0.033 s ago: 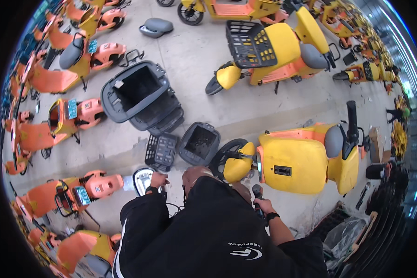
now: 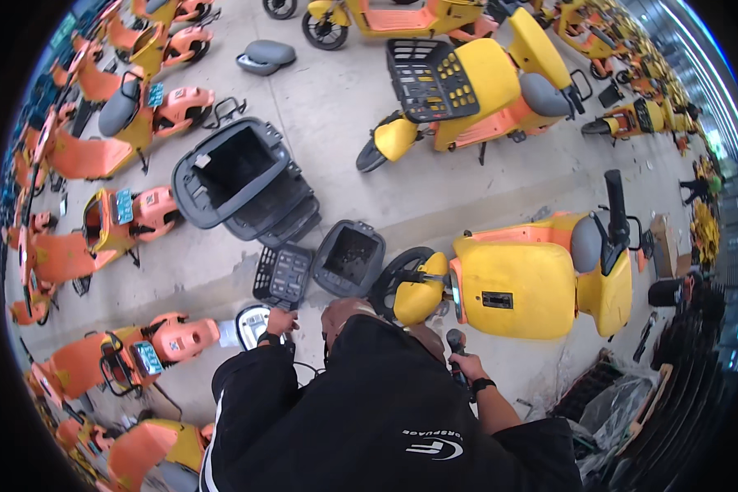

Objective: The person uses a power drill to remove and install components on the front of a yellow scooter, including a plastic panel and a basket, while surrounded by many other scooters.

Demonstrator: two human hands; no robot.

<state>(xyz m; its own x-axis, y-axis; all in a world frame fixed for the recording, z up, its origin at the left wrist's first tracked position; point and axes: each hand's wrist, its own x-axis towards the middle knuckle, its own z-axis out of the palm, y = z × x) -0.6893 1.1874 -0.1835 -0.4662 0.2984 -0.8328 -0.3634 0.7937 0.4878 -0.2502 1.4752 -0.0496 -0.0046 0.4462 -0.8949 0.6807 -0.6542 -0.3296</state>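
Observation:
My left hand (image 2: 279, 322) is at the right edge of an oval panel (image 2: 252, 326) with a dark rim and a whitish inside. Its fingers look curled together, but what they pinch is too small to make out. A dark cable (image 2: 307, 371) loops just below this hand. On the right, my right hand (image 2: 469, 366) is wrapped round a slim dark hand tool (image 2: 456, 338), whose rounded head points away from me. Just beyond the tool, a yellow scooter (image 2: 517, 299) lies with its front wheel toward my knees. My jacket hides the lower middle.
Ahead stand an open grey bin (image 2: 350, 258), a black slotted basket (image 2: 282, 275) and larger stacked grey bins (image 2: 246, 176). Orange scooters (image 2: 123, 348) line the left. Another yellow scooter (image 2: 484, 86) carries a black basket at the far side. Plastic wrapping (image 2: 619, 410) lies at lower right.
The whole view has tilted slightly, so the far scooters and bins sit a little further left. Both hands keep the same places and grips.

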